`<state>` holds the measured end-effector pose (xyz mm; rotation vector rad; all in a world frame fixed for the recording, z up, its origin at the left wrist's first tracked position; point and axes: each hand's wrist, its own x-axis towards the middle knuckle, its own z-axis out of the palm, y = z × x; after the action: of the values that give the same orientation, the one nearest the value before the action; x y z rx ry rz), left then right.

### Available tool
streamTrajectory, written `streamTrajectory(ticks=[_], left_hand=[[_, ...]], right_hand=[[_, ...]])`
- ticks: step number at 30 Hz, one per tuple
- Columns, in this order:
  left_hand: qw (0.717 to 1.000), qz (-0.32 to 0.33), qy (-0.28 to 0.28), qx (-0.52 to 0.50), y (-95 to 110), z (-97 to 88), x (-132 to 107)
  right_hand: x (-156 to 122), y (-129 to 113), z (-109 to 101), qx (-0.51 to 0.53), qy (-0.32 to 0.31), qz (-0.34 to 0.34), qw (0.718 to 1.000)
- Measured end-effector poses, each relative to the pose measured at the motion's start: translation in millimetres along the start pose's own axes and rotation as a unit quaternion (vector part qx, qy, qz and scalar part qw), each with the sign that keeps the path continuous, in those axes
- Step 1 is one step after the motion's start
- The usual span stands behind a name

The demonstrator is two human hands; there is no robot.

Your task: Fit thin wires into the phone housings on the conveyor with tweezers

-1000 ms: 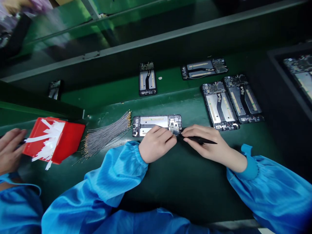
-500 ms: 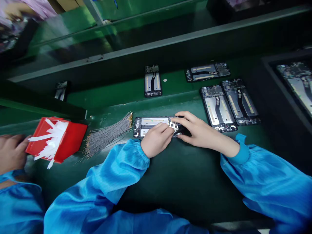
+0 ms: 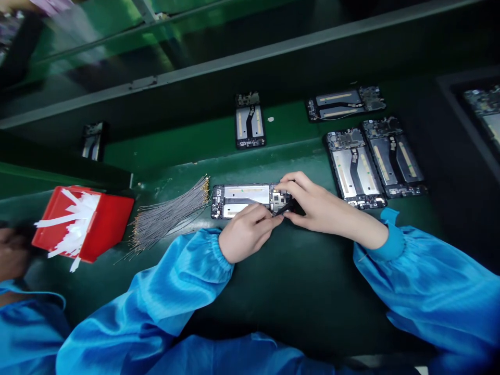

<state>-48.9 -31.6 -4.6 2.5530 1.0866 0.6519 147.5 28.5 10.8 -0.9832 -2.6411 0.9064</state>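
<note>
An open phone frame (image 3: 242,198) lies flat on the green mat in front of me, its circuit board end to the right. My left hand (image 3: 246,234) is curled at the frame's near edge, fingertips pinched on it. My right hand (image 3: 316,205) covers the frame's right end, closed around a thin black tool (image 3: 291,207) whose tip sits on the board. Both wrists are in blue sleeves.
A bundle of thin grey wires (image 3: 167,216) fans out left of the frame. A red bin (image 3: 109,221) with white strips stands further left, by a co-worker's hand (image 3: 11,255). Several more open phone frames (image 3: 355,166) lie behind and to the right.
My right hand moved left from beside the frame onto its right end, carrying the black tool with it. My left hand stayed at the near edge. The co-worker's hand drew back from the red bin.
</note>
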Motion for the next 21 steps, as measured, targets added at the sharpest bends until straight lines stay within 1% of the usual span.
streamTrajectory(ticks=[5,9,14,18,21], left_hand=[[1.0,0.002,0.004,-0.013,0.1,1.4,-0.8],[1.0,0.0,0.005,-0.023,-0.5,0.8,-0.1],[1.0,0.004,-0.008,-0.021,1.9,0.9,1.0],[1.0,0.016,-0.019,0.019,-0.1,-1.0,1.2],[0.997,0.043,-0.03,0.058,-9.1,-7.4,-1.4]], right_hand=[[1.1,0.7,-3.3,0.004,-0.011,0.003,1.0],[3.8,-0.5,-3.5,-0.004,-0.017,0.021,1.0],[10.1,-5.3,-1.1,-0.03,-0.025,0.033,0.999],[11.7,-6.7,0.4,-0.044,-0.024,0.039,0.998],[10.6,-5.5,-0.7,-0.025,-0.024,0.035,0.999]])
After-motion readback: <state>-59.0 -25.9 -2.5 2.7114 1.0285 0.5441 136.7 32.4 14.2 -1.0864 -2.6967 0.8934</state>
